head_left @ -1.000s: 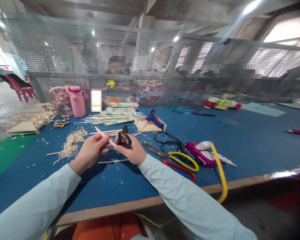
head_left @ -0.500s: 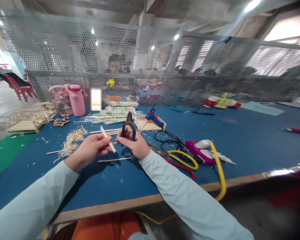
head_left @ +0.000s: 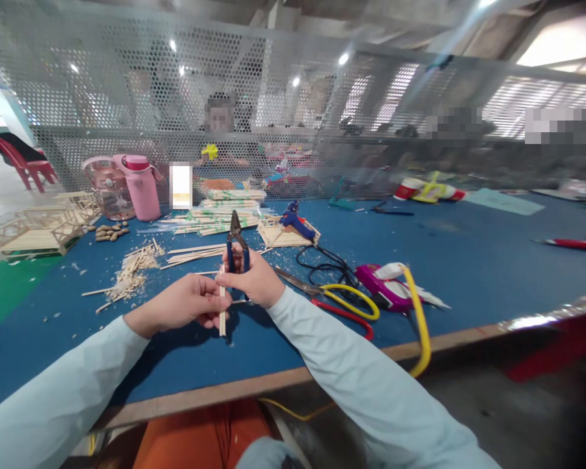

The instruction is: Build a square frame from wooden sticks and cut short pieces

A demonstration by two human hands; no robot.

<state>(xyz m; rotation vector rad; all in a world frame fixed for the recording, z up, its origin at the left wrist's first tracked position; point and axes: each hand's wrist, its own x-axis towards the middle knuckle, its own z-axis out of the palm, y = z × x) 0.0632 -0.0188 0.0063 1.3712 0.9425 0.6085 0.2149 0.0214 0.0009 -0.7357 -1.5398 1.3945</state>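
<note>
My left hand [head_left: 188, 303] is closed on a pair of short pale wooden sticks [head_left: 222, 322], held nearly upright side by side. My right hand [head_left: 256, 280] grips pliers [head_left: 235, 227] with dark blue handles, jaws pointing up and away from the sticks. Its thumb and fingertips meet the upper end of the sticks. Another stick [head_left: 241, 301] lies on the table, partly hidden behind my hands. Just beyond them are several longer loose sticks [head_left: 195, 254]. Left of my hands sits a pile of stick offcuts [head_left: 134, 267].
Scissors [head_left: 317, 286] with yellow and red handles lie right of my hands, beside a purple-and-white tool [head_left: 383, 286]. A blue glue gun [head_left: 295, 221] rests on a small stick frame [head_left: 273, 236]. Farther back stand wrapped stick bundles [head_left: 224, 215] and a pink bottle [head_left: 141, 189].
The sticks have turned from a slant to nearly upright and come lower. My right hand has moved in to touch their upper end, still holding the pliers. The view has shifted slightly.
</note>
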